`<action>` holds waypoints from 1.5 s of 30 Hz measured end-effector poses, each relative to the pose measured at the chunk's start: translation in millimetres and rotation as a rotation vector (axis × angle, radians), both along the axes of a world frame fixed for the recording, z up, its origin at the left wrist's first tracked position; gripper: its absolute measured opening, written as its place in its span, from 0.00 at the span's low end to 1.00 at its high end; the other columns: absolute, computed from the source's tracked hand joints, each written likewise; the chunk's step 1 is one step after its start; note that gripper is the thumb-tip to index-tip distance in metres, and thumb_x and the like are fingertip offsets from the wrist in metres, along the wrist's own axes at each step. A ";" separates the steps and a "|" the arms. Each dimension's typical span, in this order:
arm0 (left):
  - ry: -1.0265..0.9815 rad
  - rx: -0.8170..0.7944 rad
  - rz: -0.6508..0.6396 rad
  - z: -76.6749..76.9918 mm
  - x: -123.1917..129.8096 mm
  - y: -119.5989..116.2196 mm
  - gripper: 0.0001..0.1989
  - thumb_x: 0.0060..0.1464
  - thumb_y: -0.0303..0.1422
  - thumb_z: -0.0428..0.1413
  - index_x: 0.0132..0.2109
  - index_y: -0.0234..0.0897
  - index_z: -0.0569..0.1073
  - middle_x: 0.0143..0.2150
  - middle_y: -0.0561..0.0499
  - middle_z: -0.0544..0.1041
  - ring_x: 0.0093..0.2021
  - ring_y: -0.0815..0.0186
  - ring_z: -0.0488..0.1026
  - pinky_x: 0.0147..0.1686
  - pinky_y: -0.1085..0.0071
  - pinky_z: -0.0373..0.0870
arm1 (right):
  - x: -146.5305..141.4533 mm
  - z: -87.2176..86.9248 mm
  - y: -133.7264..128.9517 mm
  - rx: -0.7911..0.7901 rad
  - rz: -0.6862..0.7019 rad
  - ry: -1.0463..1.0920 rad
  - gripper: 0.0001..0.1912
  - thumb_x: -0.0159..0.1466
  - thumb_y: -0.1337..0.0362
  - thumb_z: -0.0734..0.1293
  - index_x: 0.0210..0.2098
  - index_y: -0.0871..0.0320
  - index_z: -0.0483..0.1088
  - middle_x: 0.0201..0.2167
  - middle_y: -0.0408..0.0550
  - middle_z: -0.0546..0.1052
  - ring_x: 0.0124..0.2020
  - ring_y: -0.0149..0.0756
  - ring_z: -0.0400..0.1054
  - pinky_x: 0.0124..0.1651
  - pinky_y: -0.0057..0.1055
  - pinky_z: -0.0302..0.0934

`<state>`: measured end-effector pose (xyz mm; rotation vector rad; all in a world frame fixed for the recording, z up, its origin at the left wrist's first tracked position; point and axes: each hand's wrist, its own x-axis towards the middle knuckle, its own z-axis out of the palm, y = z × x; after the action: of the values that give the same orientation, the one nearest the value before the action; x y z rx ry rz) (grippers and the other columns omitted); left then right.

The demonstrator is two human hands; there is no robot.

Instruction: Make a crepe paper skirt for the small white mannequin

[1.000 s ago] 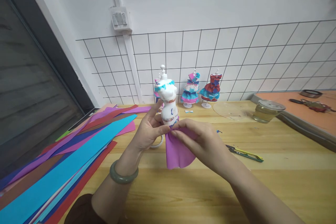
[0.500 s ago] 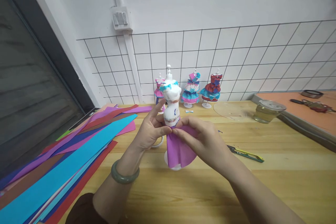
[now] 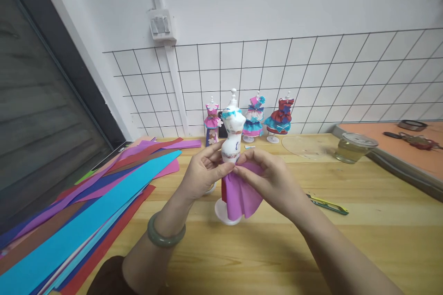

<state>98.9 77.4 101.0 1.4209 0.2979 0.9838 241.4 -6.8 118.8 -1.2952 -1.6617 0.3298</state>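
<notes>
A small white dress form stands upright on its round white base, with bits of turquoise at its bust. From its hips hangs a strip of purple crepe paper, gathered in folds at the top. My left hand closes round the form's left side, its thumb pressing the paper's upper edge to the hip. My right hand pinches the same upper edge between thumb and fingers, just right of the left thumb. A patch of dark red shows beside the purple at the left.
Long coloured paper strips pile up on the left. Behind stand three dressed forms in pink, pink and blue, and red and blue. A yellow-green cutter and a lidded clear cup lie to the right.
The dress form has shifted a little to the right and turned slightly. My fingers have worked along the paper's upper edge, and dark red now shows at its left.
</notes>
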 end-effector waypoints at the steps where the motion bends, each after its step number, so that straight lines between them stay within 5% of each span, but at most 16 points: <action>1: -0.004 0.005 0.002 0.0 0.8 -0.1 0.27 0.43 0.31 0.62 0.53 0.38 0.68 0.49 0.44 0.74 0.50 0.58 0.69 0.46 0.66 0.68 | 0.8 -0.3 0.3 -0.001 0.008 -0.003 0.04 0.60 0.63 0.63 0.35 0.56 0.67 0.34 0.45 0.75 0.34 0.34 0.69 0.36 0.29 0.63; 8: 0.003 0.059 0.010 -3.1 1.3 5.2 0.22 0.45 0.31 0.60 0.50 0.36 0.70 0.47 0.44 0.74 0.49 0.58 0.70 0.48 0.65 0.67 | 3.3 2.9 -1.4 -0.005 0.006 -0.025 0.07 0.61 0.62 0.63 0.38 0.55 0.69 0.35 0.44 0.75 0.34 0.33 0.69 0.34 0.28 0.63; 17: -0.027 0.095 0.029 -4.8 -0.7 7.8 0.25 0.45 0.30 0.60 0.53 0.36 0.68 0.48 0.43 0.74 0.49 0.58 0.70 0.48 0.64 0.67 | -2.3 7.5 -7.9 -0.027 0.074 -0.082 0.10 0.63 0.62 0.59 0.32 0.57 0.71 0.24 0.43 0.73 0.25 0.30 0.64 0.25 0.25 0.56; 24: -0.040 0.040 -0.002 -8.1 -2.4 10.3 0.29 0.44 0.31 0.61 0.55 0.37 0.65 0.44 0.44 0.76 0.46 0.59 0.71 0.45 0.65 0.69 | -0.6 9.9 -11.0 0.026 0.124 -0.116 0.09 0.63 0.63 0.60 0.34 0.56 0.72 0.30 0.45 0.75 0.30 0.32 0.66 0.31 0.27 0.60; 31: -0.032 0.055 -0.016 -6.3 -3.5 8.2 0.26 0.44 0.28 0.61 0.52 0.41 0.68 0.48 0.47 0.74 0.49 0.60 0.70 0.46 0.67 0.68 | -0.1 8.6 -10.5 -0.029 0.050 -0.029 0.08 0.61 0.62 0.63 0.29 0.57 0.70 0.22 0.41 0.70 0.23 0.28 0.62 0.24 0.25 0.56; 45: -0.001 0.056 -0.071 -4.0 -3.3 5.1 0.26 0.42 0.31 0.62 0.52 0.39 0.69 0.49 0.44 0.74 0.49 0.56 0.69 0.45 0.66 0.69 | 1.0 8.3 -9.5 -0.053 0.065 0.045 0.08 0.61 0.59 0.63 0.30 0.57 0.69 0.25 0.43 0.73 0.25 0.29 0.65 0.25 0.25 0.58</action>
<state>95.6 82.5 97.0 1.4721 0.2194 0.9411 242.4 -16.2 127.0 -1.2659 -1.6695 0.4419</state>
